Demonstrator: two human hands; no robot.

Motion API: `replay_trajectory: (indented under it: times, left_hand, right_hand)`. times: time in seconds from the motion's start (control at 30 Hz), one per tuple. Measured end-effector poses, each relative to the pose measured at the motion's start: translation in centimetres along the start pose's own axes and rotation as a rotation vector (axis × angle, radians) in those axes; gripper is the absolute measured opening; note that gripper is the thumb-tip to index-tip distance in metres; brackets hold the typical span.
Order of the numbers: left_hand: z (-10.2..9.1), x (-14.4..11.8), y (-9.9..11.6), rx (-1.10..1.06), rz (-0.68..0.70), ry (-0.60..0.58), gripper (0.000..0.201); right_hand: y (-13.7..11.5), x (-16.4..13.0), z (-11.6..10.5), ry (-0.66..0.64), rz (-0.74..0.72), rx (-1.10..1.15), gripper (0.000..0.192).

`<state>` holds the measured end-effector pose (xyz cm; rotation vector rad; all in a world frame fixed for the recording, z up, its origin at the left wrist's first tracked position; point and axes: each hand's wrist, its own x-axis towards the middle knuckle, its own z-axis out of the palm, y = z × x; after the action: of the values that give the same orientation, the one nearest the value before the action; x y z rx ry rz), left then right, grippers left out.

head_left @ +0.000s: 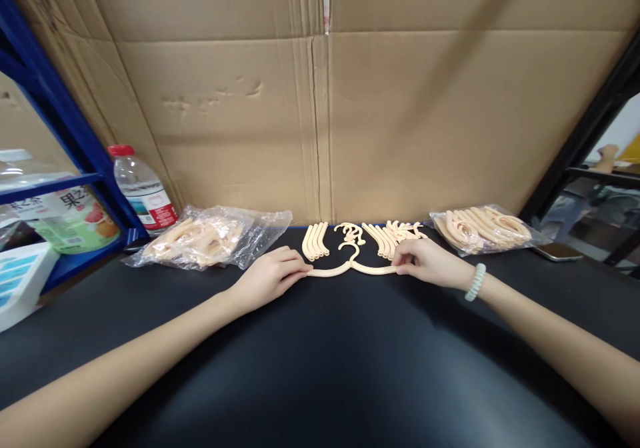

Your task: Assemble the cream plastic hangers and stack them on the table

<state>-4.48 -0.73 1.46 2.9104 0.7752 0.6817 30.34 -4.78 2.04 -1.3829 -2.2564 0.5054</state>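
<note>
A cream clothes hanger lies on the black tabletop with its hook pointing away from me. My left hand pinches the tip of its left arm. At the other end, my right hand, with a pale coiled band on the wrist, has its fingers closed on the right arm's tip. Just behind the hanger sit curved cream arm pieces in a row on the left, loose hooks in the middle, and another row of arm pieces with small parts beside it on the right.
Clear bags of cream parts lie at left and right. A red-capped bottle stands behind the left bag, near a blue shelf frame. A phone rests at right. Cardboard walls the back.
</note>
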Motion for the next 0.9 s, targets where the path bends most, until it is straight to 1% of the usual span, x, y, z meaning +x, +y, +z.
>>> replay_trajectory:
  times: [0.13,0.27,0.4,0.5,0.57,0.63,0.73,0.9]
  left_hand:
    - [0.2,0.0,0.1,-0.039,-0.028,0.042,0.024]
    - [0.4,-0.1,0.1,-0.063,-0.035,0.061,0.022]
    - [0.5,-0.2,0.1,-0.086,-0.067,0.092,0.018]
    - [0.3,-0.2,0.2,-0.125,-0.131,0.146,0.015]
    - [-0.1,-0.1,0.3,-0.140,-0.188,0.158,0.015]
    - [-0.4,0.0,0.1,-0.168,-0.255,0.145,0.018]
    - [-0.7,0.1,-0.2,-0.234,-0.327,0.099,0.025]
    - [-0.6,0.3,-0.4,-0.259,-0.345,0.070,0.025]
  right_hand:
    - [-0.1,0.1,0.1,0.022,0.010,-0.001,0.006]
    - [-0.1,0.0,-0.3,0.021,0.025,0.012,0.014]
    - [0.2,-0.3,-1.3,-0.043,0.053,0.030,0.020]
    - [0.7,-0.4,-2.2,-0.099,0.088,0.040,0.021]
    - [1.0,-0.6,-2.6,-0.127,0.107,0.042,0.024]
    - [1.2,-0.6,-2.8,-0.152,0.115,0.038,0.027]
    - [1.4,-0.7,-2.9,-0.149,0.082,-0.008,0.029]
    - [1.4,-0.7,-2.8,-0.156,0.041,-0.067,0.030]
